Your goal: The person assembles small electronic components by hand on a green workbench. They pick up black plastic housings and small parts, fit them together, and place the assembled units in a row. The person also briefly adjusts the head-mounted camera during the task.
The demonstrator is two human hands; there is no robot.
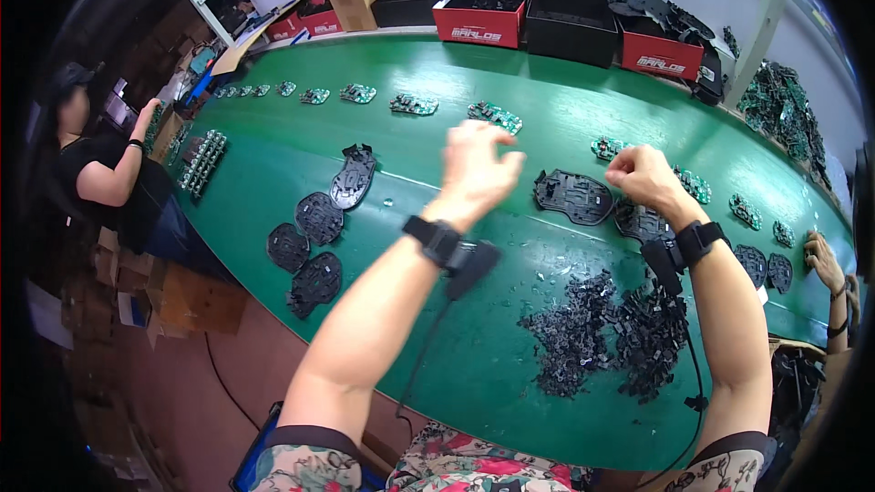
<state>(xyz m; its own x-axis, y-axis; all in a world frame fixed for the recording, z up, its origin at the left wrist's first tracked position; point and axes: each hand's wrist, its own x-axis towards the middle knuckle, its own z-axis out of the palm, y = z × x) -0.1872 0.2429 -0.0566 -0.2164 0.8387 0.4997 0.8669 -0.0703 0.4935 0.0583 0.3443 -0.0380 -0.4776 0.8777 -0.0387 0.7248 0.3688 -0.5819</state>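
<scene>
My left hand (476, 171) reaches over the green work surface, thumb apart from the bent fingers. Its fingertips are at the near edge of a green circuit board (497, 116); whether they touch it I cannot tell. My right hand (645, 179) is closed, thumb and fingertips pressed together just beside another circuit board (609, 148). Anything in that pinch is hidden. Between the hands lies a black plastic shell (572, 198). A second black shell (641, 220) sits partly under my right wrist. Both wrists wear black straps with small devices and cables.
A heap of small black parts (609, 333) lies nearest me. Several black shells (319, 219) lie at left. Circuit boards (414, 105) form a row along the table. Red and black boxes (483, 29) line the back. Co-workers' hands (823, 261) show at right and far left.
</scene>
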